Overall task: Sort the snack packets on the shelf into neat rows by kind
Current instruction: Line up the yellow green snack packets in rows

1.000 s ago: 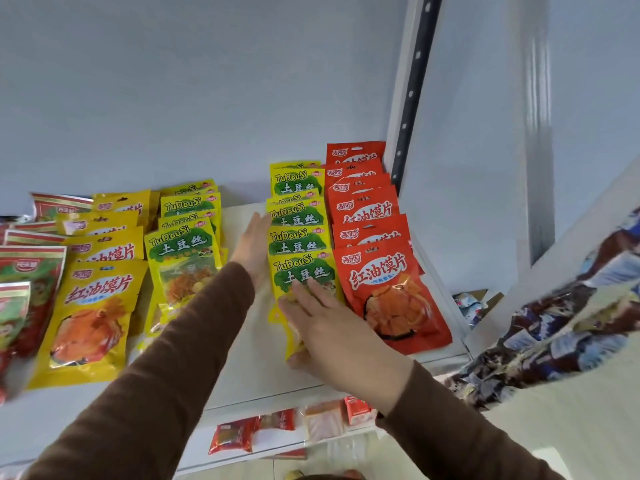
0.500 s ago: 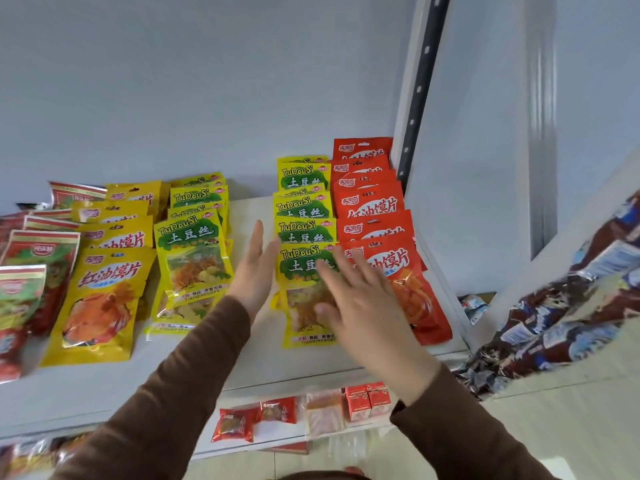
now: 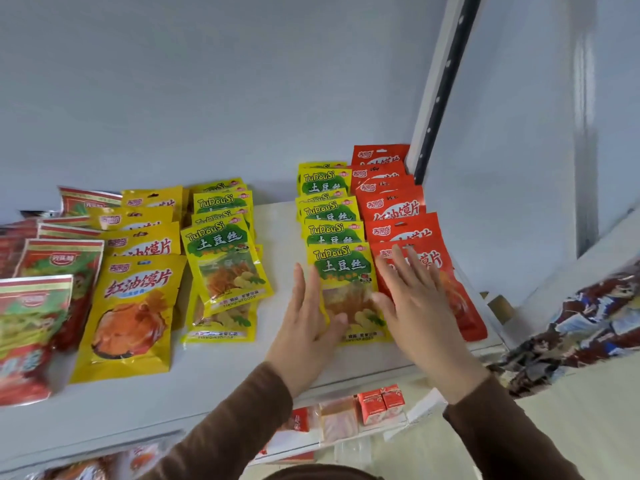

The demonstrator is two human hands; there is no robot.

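Squaring up a row on the white shelf (image 3: 221, 382). Left hand (image 3: 308, 327) flat and open along the left edge of the front green-and-yellow packet (image 3: 346, 289), thumb just over its lower corner, nothing gripped. Right hand (image 3: 415, 299) also open, fingers spread, palm down across the seam between that packet and the front red packet (image 3: 460, 306); touching or hovering just above, cannot tell. Placed this way, probably, to press the packet from both sides and line it up with the row of green-and-yellow packets (image 3: 329, 209) overlapping toward the back wall, each label showing above the next. Row of red packets (image 3: 391, 202) just beside on the right, tight against the shelf upright (image 3: 436, 98).

Further left, well apart across a bare strip of shelf, a looser stack of the same green-and-yellow kind (image 3: 225, 265), tilted and not yet joined to its row. Beyond it, yellow packets (image 3: 135, 306) and red-and-green packets (image 3: 38, 306) at the far left, overlapping untidily. Judged partway done: right side neat, left side still to sort.
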